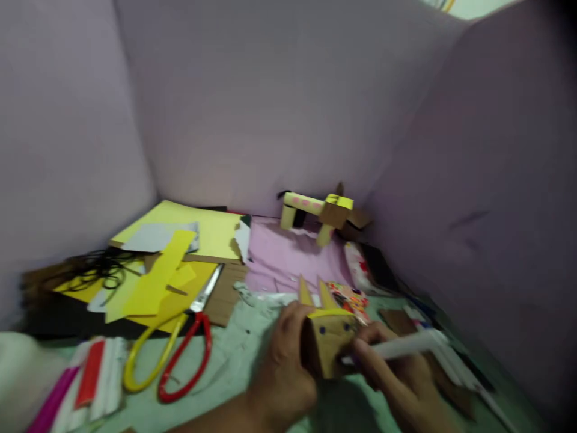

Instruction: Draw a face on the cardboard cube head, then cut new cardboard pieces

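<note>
My left hand is closed around the side of a small cardboard animal head. Two pointed upright pieces rise from the head's yellow top, and two dark dots mark its front. A white pen is gripped in my right hand, its tip close to the lower part of the cardboard face. Blur hides whether the tip touches. Behind the hands stands a paper animal figure with a pale yellow, pink-spotted body and a boxy cardboard head.
Scissors with red and yellow handles lie left of my hands. Yellow paper, black cord and cardboard scraps are piled at the left. Markers sit in front of them. Pale purple walls surround the green-covered table.
</note>
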`<state>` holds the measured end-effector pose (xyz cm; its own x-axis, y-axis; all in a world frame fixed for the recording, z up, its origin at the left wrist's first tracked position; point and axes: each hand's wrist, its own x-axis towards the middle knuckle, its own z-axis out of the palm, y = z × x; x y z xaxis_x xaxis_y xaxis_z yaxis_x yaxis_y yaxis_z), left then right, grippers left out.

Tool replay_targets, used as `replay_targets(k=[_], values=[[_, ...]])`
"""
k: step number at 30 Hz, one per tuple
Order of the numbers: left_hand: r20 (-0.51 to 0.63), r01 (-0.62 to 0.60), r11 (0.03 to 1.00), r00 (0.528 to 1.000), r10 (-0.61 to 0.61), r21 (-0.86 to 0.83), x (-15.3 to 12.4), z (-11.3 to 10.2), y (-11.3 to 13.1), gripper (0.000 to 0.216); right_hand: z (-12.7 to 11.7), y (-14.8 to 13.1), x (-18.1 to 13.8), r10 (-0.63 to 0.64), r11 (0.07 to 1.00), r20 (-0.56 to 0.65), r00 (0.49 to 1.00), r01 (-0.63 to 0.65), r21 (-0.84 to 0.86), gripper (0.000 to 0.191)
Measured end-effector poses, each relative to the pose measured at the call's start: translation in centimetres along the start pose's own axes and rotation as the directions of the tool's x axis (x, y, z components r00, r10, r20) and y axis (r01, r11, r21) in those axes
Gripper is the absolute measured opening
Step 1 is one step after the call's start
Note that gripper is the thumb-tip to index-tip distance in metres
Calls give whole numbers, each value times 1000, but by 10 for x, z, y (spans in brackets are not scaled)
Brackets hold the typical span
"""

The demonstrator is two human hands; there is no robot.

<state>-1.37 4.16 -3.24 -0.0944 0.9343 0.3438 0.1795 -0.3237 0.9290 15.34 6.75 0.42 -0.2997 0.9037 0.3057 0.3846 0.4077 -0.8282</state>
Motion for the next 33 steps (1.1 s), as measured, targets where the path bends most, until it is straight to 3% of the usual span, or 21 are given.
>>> replay_targets(k=[1, 5, 11, 14, 19, 25, 33], values=[[-46, -25, 997, 999, 28, 72, 0, 1, -1, 60, -6, 2, 1, 3, 1000, 28, 1000, -3, 16, 33], [-32, -70, 978, 996, 78, 198, -2, -2, 2, 64, -10, 8, 3, -36, 986, 77, 996, 23, 164, 33], [-43, -2, 972, 999, 13, 237, -1, 0, 7, 60, -5, 19, -11, 6, 893, -202, 979, 85, 442, 29], [-22, 30, 970, 999, -26, 242, 0, 0, 7, 60, -7, 22, -10, -62, 912, -266, 962, 163, 376, 22], [-11, -12, 955, 1000, 16, 295, 0, -1, 7, 55, -11, 20, -6, -327, 916, -147, 933, 351, 192, 7], [1, -42, 949, 999, 44, 313, 1, -1, 9, 55, -3, 23, -6, -238, 918, -137, 961, 269, 292, 16], [4, -65, 933, 998, 68, 355, 0, -1, 7, 54, -2, 23, -4, -289, 916, -111, 951, 308, 257, 10]])
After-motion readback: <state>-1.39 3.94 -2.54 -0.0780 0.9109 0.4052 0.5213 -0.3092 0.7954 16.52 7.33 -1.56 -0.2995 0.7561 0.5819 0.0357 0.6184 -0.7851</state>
